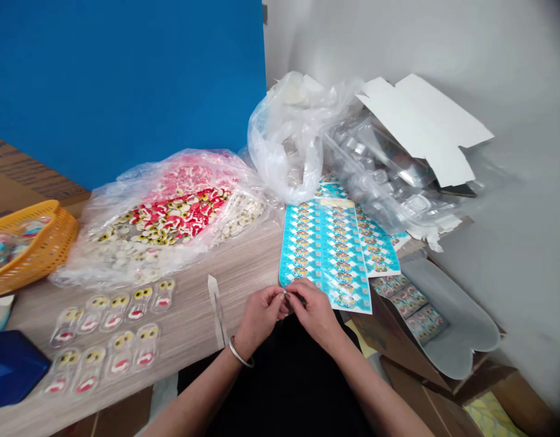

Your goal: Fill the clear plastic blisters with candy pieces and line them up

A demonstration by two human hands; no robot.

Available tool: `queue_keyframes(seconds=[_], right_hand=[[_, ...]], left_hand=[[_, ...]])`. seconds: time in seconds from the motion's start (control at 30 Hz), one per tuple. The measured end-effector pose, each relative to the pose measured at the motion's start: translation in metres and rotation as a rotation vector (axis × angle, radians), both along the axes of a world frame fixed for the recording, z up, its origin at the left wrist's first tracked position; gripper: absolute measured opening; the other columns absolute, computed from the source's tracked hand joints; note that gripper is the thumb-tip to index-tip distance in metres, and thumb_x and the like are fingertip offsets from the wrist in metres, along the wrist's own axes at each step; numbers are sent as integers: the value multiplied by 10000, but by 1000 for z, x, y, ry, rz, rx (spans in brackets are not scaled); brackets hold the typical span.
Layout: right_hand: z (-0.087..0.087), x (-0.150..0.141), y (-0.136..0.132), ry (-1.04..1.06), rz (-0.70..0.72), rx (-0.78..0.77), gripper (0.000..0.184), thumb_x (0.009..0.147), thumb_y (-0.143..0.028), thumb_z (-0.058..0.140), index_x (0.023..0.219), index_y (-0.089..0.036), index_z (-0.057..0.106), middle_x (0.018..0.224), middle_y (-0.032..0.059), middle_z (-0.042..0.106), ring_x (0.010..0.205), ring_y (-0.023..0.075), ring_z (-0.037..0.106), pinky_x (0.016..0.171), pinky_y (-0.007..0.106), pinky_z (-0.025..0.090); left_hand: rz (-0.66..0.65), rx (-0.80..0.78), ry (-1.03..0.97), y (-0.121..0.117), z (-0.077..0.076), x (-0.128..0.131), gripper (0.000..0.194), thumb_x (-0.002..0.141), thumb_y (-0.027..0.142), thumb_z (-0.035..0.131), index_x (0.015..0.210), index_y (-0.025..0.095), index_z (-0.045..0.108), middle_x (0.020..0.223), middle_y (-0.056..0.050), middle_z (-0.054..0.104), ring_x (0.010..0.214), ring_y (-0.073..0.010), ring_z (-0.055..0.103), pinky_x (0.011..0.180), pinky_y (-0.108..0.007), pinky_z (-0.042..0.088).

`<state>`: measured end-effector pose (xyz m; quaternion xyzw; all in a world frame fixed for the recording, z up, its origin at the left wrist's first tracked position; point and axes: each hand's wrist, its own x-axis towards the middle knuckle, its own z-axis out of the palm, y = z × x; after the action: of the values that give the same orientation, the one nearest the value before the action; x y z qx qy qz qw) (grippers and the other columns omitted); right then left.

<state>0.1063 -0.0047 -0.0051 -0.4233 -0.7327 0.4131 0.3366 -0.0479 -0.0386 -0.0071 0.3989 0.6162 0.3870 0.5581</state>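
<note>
My left hand (260, 314) and my right hand (313, 314) meet at the fingertips over the front of the wooden table (243, 267). Both pinch a small pale piece (285, 294), too small to make out clearly. Just beyond my right hand lie overlapping turquoise printed sticker sheets (325, 255), and its fingers nearly reach their lower edge. To the left of my left hand stands a narrow clear plastic strip (217, 311). Further left, several clear packets with yellow eyes and red mouths (107, 334) lie in rows. A metal bangle (239, 353) circles my left wrist.
A clear bag of red, yellow and white pieces (165, 212) lies behind, near an orange plastic basket (29, 243). Clear blister trays in plastic (380, 170) and white card (425, 127) are heaped back right. An open cardboard box (411, 340) sits low right.
</note>
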Motion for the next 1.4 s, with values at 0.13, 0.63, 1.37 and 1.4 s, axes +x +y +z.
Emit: queue_keyframes(seconds=[0.13, 0.63, 1.37, 1.4], right_hand=[[4, -6, -1, -80, -16, -3, 143, 943, -177, 537, 879, -229, 654, 878, 39, 654, 857, 191, 615, 780, 313, 488], [-9, -5, 17, 485, -422, -475, 269, 850, -439, 625, 709, -216, 573, 574, -47, 498, 535, 123, 440, 533, 247, 365], [47, -27, -8, 23, -56, 634, 252, 852, -101, 676, 1056, -248, 689, 996, 68, 678, 941, 231, 634, 852, 389, 508], [42, -43, -12, 28, 55, 649, 281, 860, -101, 667, 1098, -250, 685, 1024, 78, 682, 961, 237, 633, 862, 397, 510]], left_hand=[[-13, 51, 75, -3, -4, -3, 210, 842, 311, 572, 862, 173, 729, 630, -5, 669, 562, -142, 619, 569, -249, 519], [27, -107, 155, -5, 4, -7, 200, 799, 343, 565, 743, 177, 662, 621, -33, 661, 558, -192, 635, 590, -321, 542], [274, 101, -698, -26, 57, 7, 491, 961, 567, 410, 1066, 168, 677, 1033, -125, 717, 966, -243, 664, 908, -399, 498], [378, 89, -794, -34, 60, -3, 446, 931, 557, 494, 1013, 164, 686, 1020, -122, 718, 950, -236, 664, 899, -384, 501]])
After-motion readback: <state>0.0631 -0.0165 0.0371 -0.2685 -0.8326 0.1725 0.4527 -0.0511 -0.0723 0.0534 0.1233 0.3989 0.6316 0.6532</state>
